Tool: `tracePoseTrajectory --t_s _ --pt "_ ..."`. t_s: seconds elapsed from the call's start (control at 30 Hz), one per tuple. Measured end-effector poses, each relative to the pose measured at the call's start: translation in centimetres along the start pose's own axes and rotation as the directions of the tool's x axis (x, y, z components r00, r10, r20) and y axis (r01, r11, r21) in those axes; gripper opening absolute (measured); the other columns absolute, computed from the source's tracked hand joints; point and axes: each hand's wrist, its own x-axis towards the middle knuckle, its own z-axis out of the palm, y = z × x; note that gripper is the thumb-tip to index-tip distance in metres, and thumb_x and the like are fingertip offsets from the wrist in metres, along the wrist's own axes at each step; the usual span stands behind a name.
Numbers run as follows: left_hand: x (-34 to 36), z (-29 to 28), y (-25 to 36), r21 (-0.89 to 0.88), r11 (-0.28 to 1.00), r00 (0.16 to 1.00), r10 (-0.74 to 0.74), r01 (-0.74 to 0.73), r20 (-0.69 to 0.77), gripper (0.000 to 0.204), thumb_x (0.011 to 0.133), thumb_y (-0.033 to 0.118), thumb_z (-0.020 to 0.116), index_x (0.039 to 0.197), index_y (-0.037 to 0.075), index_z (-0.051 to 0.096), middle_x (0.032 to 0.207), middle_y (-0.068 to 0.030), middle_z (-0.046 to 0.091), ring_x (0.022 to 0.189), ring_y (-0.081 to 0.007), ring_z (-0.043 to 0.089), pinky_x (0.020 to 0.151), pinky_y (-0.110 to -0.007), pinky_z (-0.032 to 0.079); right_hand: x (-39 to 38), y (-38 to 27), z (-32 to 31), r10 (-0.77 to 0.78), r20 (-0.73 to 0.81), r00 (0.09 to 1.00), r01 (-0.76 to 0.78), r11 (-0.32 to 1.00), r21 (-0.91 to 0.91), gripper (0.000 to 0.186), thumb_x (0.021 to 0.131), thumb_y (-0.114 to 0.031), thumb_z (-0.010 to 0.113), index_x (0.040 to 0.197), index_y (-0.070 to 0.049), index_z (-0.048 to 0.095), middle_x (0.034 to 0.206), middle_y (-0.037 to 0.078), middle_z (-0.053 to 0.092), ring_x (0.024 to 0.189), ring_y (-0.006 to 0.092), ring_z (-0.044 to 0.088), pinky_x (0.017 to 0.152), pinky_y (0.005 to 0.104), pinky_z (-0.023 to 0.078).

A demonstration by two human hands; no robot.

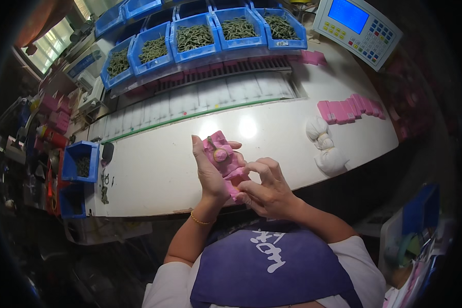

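My left hand [210,172] is wrapped round a pink rubber mould [217,139] above the white tabletop. The mould is spread open. A round pink knob with a pale rim sits in its upper part, and a thin dark green piece [211,142] stands up beside it. With bent fingers, my right hand [268,189] grips the lower flap of the same mould from the right. Its fingertips partly hide the flap, so I cannot make out whether something small is pinched there.
Blue bins [195,38] full of green pieces line the back. To the right lie a row of pink blocks [350,109] and a tied white cloth bundle [325,145]. A keypad console [358,31] stands back right. More blue bins [80,161] and dark scraps [105,188] are at left.
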Motion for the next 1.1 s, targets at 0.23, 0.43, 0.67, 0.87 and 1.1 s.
tracePoseTrajectory --t_s 0.23,0.43,0.67,0.87,1.1 --pt "0.4 0.5 0.0 -0.02 0.997 0.996 0.077 -0.079 -0.048 0.085 0.094 0.076 0.026 0.081 -0.001 0.059 0.058 -0.0105 0.057 0.048 -0.0191 0.054 0.046 -0.031 0.047 -0.5 -1.4 1.0 0.126 -0.09 0.988 -0.125 0.992 0.024 0.02 0.087 -0.018 0.069 0.103 -0.009 0.062 0.13 0.009 0.051 0.118 0.0315 0.045 0.1 0.0446 0.035" --pt "0.3 0.7 0.6 -0.109 0.994 1.0 0.01 -0.011 -0.007 0.085 0.093 0.078 0.025 0.08 0.0 0.058 0.059 -0.0108 0.056 0.048 -0.0225 0.054 0.046 -0.033 0.047 -0.3 -2.0 0.9 -0.038 -0.161 0.986 0.015 0.99 -0.141 0.03 0.085 -0.017 0.071 0.114 -0.009 0.063 0.107 0.002 0.065 0.103 0.0211 0.055 0.093 0.038 0.038" --pt "0.4 0.4 0.0 -0.045 0.996 0.997 -0.072 0.072 -0.017 0.085 0.094 0.076 0.023 0.079 0.0 0.058 0.058 -0.0116 0.057 0.049 -0.0225 0.056 0.046 -0.033 0.049 0.3 -1.3 0.5 -0.014 -0.15 0.989 0.015 1.0 0.006 0.028 0.082 -0.018 0.075 0.108 -0.011 0.066 0.092 0.002 0.064 0.093 0.0204 0.055 0.084 0.0375 0.04" --pt "0.5 0.0 -0.1 0.013 0.982 0.98 -0.189 0.188 0.07 0.083 0.096 0.072 0.022 0.078 0.0 0.059 0.059 -0.0124 0.059 0.049 -0.0224 0.058 0.051 -0.032 0.052 0.5 -0.5 -0.4 0.127 -0.103 0.987 -0.081 0.927 0.367 0.032 0.079 -0.01 0.077 0.107 -0.008 0.064 0.093 0.004 0.063 0.089 0.025 0.056 0.079 0.0371 0.047" --pt "0.6 -0.2 -0.7 0.068 0.965 0.955 -0.26 0.252 0.146 0.083 0.095 0.074 0.022 0.089 0.0 0.061 0.069 -0.0138 0.063 0.057 -0.0217 0.063 0.054 -0.033 0.055 4.3 3.0 -3.7 0.063 -0.142 0.988 -0.045 0.992 0.122 0.044 0.091 -0.022 0.068 0.129 -0.003 0.057 0.122 0.016 0.063 0.109 0.0314 0.059 0.092 0.039 0.048"
